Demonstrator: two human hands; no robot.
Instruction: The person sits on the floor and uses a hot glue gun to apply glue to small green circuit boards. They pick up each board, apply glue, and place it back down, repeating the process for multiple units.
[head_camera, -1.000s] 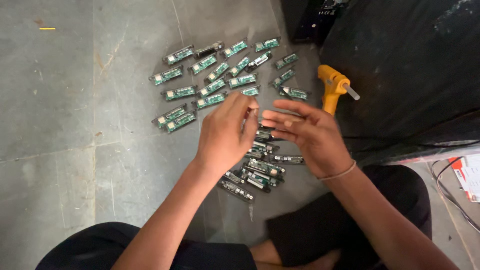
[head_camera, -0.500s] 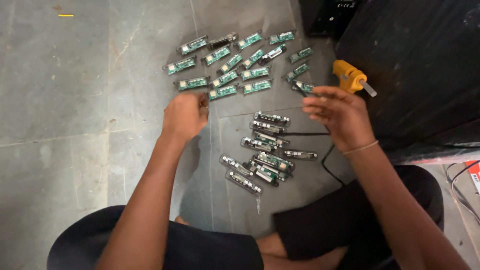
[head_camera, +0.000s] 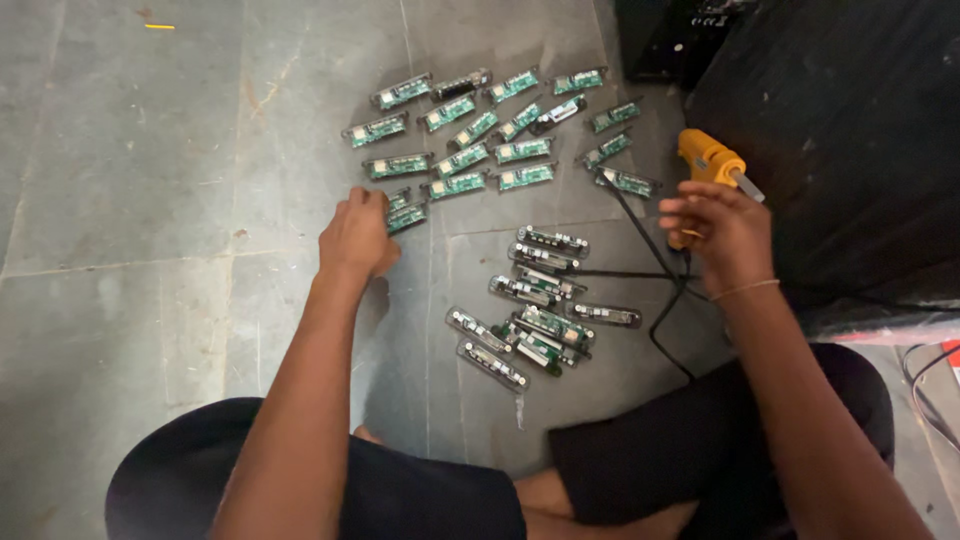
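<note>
The person sits cross-legged on the grey stone floor (head_camera: 150, 250). The left hand (head_camera: 357, 235) is curled, knuckles up, touching a green circuit board (head_camera: 405, 216) at the near edge of the laid-out rows; whether it grips it I cannot tell. The right hand (head_camera: 722, 228) hovers loosely curled, holding nothing, just beside the yellow glue gun (head_camera: 706, 160). A second cluster of boards (head_camera: 535, 310) lies between the arms.
</note>
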